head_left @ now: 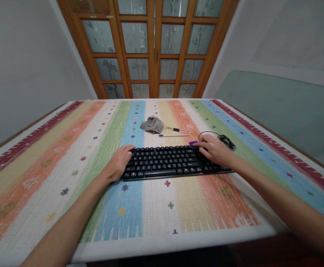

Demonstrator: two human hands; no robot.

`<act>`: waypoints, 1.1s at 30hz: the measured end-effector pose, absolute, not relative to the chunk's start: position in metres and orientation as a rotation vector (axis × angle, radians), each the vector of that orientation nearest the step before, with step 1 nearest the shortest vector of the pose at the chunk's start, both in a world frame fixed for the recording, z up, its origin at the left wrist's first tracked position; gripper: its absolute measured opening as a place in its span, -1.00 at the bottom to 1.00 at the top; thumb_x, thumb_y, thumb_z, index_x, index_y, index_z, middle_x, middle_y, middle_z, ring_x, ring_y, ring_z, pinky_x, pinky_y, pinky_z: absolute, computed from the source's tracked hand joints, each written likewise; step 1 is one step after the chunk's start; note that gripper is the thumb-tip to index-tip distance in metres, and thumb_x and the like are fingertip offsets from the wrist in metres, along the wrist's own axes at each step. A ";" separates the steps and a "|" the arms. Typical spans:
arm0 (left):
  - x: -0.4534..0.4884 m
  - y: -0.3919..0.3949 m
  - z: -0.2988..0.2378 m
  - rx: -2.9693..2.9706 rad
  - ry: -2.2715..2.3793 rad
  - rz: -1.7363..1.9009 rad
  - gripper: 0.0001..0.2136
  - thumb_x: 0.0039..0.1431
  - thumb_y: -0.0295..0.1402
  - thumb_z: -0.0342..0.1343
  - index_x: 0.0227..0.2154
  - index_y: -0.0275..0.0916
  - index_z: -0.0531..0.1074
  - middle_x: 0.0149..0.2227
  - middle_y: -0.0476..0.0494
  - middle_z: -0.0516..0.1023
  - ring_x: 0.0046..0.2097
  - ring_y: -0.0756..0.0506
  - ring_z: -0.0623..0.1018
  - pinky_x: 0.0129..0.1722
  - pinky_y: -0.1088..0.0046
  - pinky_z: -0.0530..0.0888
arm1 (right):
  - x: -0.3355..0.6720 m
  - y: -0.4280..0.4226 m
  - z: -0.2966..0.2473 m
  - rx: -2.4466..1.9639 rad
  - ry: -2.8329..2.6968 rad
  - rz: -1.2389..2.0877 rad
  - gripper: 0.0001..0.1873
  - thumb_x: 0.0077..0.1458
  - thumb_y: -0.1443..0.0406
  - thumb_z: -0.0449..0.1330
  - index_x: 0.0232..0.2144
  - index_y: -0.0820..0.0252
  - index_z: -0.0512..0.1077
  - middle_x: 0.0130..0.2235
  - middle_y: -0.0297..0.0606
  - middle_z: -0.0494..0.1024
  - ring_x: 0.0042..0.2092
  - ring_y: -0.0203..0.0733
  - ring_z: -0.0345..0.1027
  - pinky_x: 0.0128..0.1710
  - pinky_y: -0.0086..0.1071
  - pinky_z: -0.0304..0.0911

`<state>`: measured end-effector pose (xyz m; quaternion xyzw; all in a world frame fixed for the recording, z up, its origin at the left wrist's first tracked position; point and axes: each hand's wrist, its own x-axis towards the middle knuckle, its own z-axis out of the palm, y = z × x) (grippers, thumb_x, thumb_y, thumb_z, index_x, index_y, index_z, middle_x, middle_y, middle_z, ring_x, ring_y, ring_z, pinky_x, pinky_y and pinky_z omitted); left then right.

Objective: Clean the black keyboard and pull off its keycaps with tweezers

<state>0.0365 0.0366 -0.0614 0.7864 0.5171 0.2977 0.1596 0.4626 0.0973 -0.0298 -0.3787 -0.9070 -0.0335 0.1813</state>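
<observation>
A black keyboard point(164, 161) lies flat on the striped tablecloth, its long side facing me. My left hand point(120, 161) is closed on its left end, fingers over the back corner. At the back right part of the keys, my right hand point(213, 148) pinches a small purple piece point(193, 143); its exact kind is too small to tell. My right hand and wrist hide part of the keyboard's right end.
Behind the keyboard lie a crumpled grey cloth point(152, 125), a small brush with a black ferrule point(176, 129) and a thin metal stick point(175, 135). A bundled black cable point(227, 141) sits beyond my right hand. Wood-framed glass doors point(154, 55) stand behind the table.
</observation>
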 end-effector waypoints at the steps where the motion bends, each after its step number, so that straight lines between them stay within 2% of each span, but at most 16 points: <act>1: 0.036 0.037 -0.062 2.247 1.474 0.855 -0.43 0.43 -0.03 -0.36 0.16 -0.29 0.37 0.19 -0.32 0.44 0.24 -0.25 0.39 0.33 0.02 0.23 | 0.463 0.096 -0.030 -1.062 -2.571 -0.091 -0.63 0.27 0.30 0.00 -0.13 0.19 0.61 -0.24 -0.08 0.45 -0.18 -0.01 0.35 -0.12 -0.12 0.34; 7: 0.036 0.037 -0.063 2.240 1.472 0.866 -0.44 0.43 -0.03 -0.35 0.15 -0.27 0.38 0.18 -0.31 0.44 0.24 -0.26 0.39 0.32 -0.01 0.24 | 0.468 0.098 -0.019 -1.154 -2.516 -0.192 -0.62 0.29 0.30 -0.02 -0.15 0.16 0.61 -0.20 -0.08 0.49 -0.13 0.01 0.36 -0.05 -0.10 0.31; 13: 0.037 0.037 -0.063 2.243 1.462 0.858 -0.42 0.42 -0.03 -0.36 0.15 -0.31 0.37 0.19 -0.34 0.43 0.25 -0.26 0.38 0.34 0.02 0.22 | 0.470 0.092 -0.027 -1.173 -2.544 -0.186 -0.63 0.29 0.30 -0.03 -0.23 0.22 0.60 -0.30 -0.08 0.46 -0.21 0.00 0.36 -0.14 -0.15 0.31; 17: 0.037 0.037 -0.063 2.249 1.461 0.849 -0.43 0.42 -0.03 -0.35 0.14 -0.30 0.38 0.19 -0.33 0.44 0.25 -0.27 0.38 0.33 -0.02 0.22 | 0.469 0.090 -0.026 -1.187 -2.566 -0.206 -0.60 0.31 0.28 -0.06 -0.30 0.24 0.58 -0.29 -0.06 0.48 -0.19 0.02 0.36 -0.12 -0.13 0.30; 23: 0.037 0.037 -0.061 2.242 1.465 0.850 -0.42 0.43 -0.03 -0.37 0.15 -0.31 0.36 0.19 -0.34 0.43 0.25 -0.27 0.38 0.34 -0.02 0.22 | 0.478 0.098 -0.019 -1.310 -2.401 -0.276 -0.60 0.31 0.25 -0.05 -0.20 0.21 0.59 -0.28 -0.08 0.51 -0.18 0.03 0.37 -0.10 -0.11 0.31; 29: 0.036 0.037 -0.062 2.228 1.462 0.858 -0.43 0.43 -0.04 -0.38 0.16 -0.29 0.35 0.20 -0.32 0.43 0.25 -0.26 0.38 0.34 0.01 0.23 | 0.481 0.090 -0.033 -1.267 -2.508 -0.262 -0.58 0.29 0.26 -0.06 -0.26 0.26 0.59 -0.28 -0.02 0.51 -0.18 0.06 0.37 -0.12 -0.08 0.34; 33: 0.036 0.037 -0.062 2.226 1.454 0.861 -0.43 0.43 -0.02 -0.38 0.16 -0.27 0.35 0.20 -0.31 0.43 0.25 -0.26 0.38 0.34 0.00 0.21 | 0.485 0.090 -0.027 -1.287 -2.476 -0.195 -0.63 0.28 0.25 -0.02 -0.31 0.19 0.59 -0.29 -0.07 0.52 -0.19 0.03 0.40 -0.11 -0.12 0.33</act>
